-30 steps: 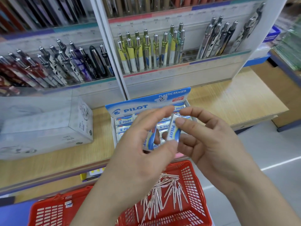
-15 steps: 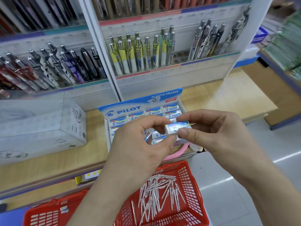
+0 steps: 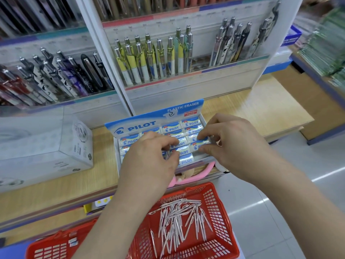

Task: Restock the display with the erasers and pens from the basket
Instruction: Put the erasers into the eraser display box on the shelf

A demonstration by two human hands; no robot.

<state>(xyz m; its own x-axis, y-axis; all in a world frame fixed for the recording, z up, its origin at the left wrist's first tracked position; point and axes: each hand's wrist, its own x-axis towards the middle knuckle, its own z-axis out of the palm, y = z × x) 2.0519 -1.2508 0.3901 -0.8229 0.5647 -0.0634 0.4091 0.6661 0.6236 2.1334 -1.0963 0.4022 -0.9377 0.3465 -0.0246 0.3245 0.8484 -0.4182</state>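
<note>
Both my hands were over the Pilot eraser box point(image 3: 158, 124) on the wooden shelf point(image 3: 261, 116). My right hand point(image 3: 237, 146) pinched a wrapped eraser point(image 3: 202, 143) between thumb and forefinger, held low over the right-hand column, touching or nearly touching the packed ones beneath. My left hand point(image 3: 149, 161) had its fingers curled down onto the erasers in the middle rows; whether it gripped one or only steadied them I could not tell.

Risks, as I judged them:
- Wrappers looked glossy, so the pinch could slip and the eraser drop skewed across its neighbours.
- Rows looked tight. Forcing it in could lift or tilt the adjacent erasers, or leave it standing proud.
- The box sat near the shelf's front edge. Downward pressure there could tip it forward toward the red basket point(image 3: 220, 240) below.
- A pink object point(image 3: 194, 176) lay just in front of the box and might catch my wrist.

The pens point(image 3: 179, 223) lay loose in the basket, not yet shelved. A couple of small items point(image 3: 72, 242) sat in its left half, possibly more erasers; too small to say.
</note>
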